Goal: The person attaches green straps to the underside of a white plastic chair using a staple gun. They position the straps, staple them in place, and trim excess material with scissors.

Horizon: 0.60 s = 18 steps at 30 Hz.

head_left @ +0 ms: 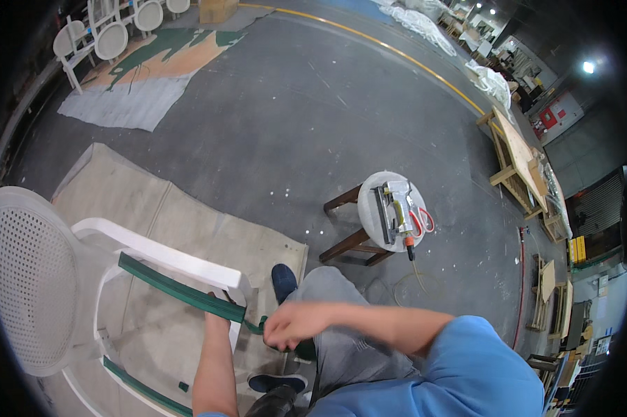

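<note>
A white chair frame (167, 251) with a perforated oval back (29, 278) lies tilted at my left. A green fabric strip (181, 290) runs along one of its rails, and a narrow loose tail of it reaches toward my right hand. My left hand (217, 313) is at the near end of that rail, its fingers mostly hidden under the green strip. My right hand (296, 325), slightly blurred, is closed at the tail of the strip over my knee. A second green-covered rail (146, 389) lies lower down, with a small green scrap (183, 386) beside it.
A round-topped stool (376, 229) ahead holds a staple gun (399, 205) with a hose and red-handled scissors (422, 221). Beige sheeting (181, 208) covers the floor under the chair. More white chairs (111, 38) stand far left; a wooden bench (515, 156) is at right.
</note>
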Tool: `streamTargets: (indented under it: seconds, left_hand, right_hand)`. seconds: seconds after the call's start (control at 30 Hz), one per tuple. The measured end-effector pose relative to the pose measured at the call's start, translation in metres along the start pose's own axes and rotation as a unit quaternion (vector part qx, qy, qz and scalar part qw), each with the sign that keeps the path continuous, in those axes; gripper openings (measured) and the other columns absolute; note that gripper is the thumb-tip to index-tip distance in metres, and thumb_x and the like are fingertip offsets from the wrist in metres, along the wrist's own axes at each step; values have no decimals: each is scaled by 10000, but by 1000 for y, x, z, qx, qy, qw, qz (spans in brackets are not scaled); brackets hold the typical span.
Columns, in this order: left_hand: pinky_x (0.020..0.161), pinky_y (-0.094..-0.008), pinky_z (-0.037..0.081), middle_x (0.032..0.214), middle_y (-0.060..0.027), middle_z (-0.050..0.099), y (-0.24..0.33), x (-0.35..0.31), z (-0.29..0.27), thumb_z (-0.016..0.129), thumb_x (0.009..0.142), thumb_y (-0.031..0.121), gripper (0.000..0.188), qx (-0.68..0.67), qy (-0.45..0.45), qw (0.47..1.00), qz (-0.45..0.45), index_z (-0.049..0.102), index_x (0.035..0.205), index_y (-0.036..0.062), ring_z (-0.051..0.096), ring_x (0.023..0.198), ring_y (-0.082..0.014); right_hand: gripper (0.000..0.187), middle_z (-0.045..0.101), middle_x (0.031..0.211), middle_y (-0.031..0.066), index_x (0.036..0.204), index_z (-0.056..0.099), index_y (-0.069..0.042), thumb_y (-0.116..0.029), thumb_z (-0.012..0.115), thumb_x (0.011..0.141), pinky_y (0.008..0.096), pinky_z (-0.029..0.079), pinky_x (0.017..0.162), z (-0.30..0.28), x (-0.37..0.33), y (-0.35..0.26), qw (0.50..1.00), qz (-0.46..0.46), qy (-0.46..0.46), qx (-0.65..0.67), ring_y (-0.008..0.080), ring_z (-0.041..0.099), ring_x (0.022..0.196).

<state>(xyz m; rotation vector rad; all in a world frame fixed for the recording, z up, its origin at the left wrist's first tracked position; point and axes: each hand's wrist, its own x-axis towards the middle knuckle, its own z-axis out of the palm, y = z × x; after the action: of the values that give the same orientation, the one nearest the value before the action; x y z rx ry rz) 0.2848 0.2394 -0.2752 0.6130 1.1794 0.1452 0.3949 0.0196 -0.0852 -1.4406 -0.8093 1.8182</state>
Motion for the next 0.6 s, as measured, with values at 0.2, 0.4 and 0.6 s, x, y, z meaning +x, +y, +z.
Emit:
streamTargets:
  seconds: [0.2, 0.4, 0.6]
  left_hand:
    - [971, -459, 538, 1364, -140, 601, 32, 10, 39, 327, 1094, 321, 476, -13, 2, 1000, 15, 499, 1439, 43, 615, 1197, -293]
    - [967, -472, 534, 1350, -153, 608, 30, 0, 49, 322, 1097, 339, 482, -75, 30, 997, 2, 524, 1410, 33, 613, 1196, -305]
    - [967, -450, 545, 1299, -179, 614, 33, -3, 44, 371, 1098, 336, 475, -220, 7, 975, -12, 531, 1388, -4, 634, 1157, -318]
  right_hand:
    - [362, 758, 1025, 156, 1157, 718, -4, -246, 727, 888, 396, 561, 833, -193, -179, 40, 686, 141, 694, -168, 258, 728, 936]
    - [563, 734, 1112, 261, 1053, 735, 70, -381, 854, 738, 451, 560, 914, -250, -196, 109, 578, 407, 661, -252, 394, 717, 1065]
    - [430, 743, 916, 185, 1064, 700, 65, -161, 784, 708, 432, 570, 808, -239, -174, 90, 578, 318, 729, -183, 337, 741, 862]
